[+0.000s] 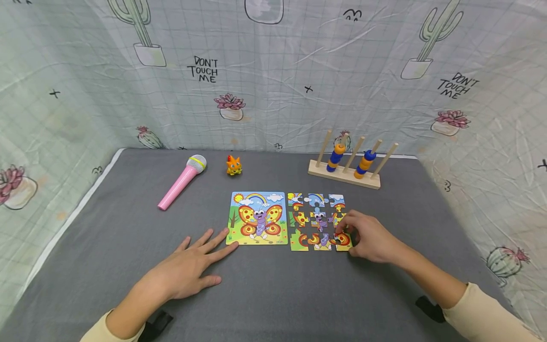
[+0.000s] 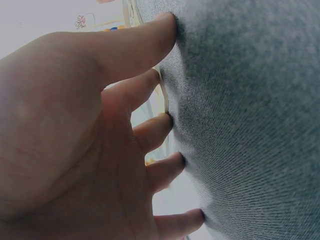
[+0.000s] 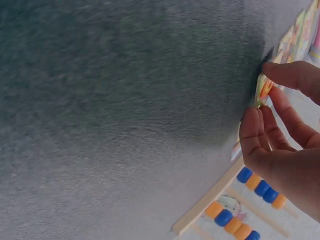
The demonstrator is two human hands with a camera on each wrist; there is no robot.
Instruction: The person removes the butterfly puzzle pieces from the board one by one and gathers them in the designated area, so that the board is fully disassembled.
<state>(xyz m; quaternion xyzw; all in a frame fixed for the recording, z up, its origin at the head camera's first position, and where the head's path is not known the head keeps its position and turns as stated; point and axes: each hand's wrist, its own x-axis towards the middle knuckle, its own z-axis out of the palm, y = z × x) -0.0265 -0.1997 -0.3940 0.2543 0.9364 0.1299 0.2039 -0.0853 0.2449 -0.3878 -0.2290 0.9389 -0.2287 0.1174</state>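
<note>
My left hand (image 1: pixel 188 268) lies palm down with spread fingers on the grey cloth. Its index and middle fingertips are right at the lower left corner of a square picture board (image 1: pixel 278 242) showing a butterfly. To the right of the board, jigsaw pieces (image 1: pixel 299 241) are laid out in spaced rows, carrying parts of the same butterfly picture. At the lower right of these, my right hand (image 1: pixel 373 237) pinches the corner puzzle piece (image 1: pixel 344 242) between thumb and fingers. In the right wrist view, this puzzle piece (image 3: pixel 264 91) stands edge-on between the fingertips.
A pink toy microphone (image 1: pixel 179 184) lies at the back left, with a small orange figurine (image 1: pixel 233 165) beside it. Behind the pieces stands a wooden peg rack (image 1: pixel 342 176) with blue and orange beads. A patterned cloth backdrop (image 1: pixel 273 85) rises around the table.
</note>
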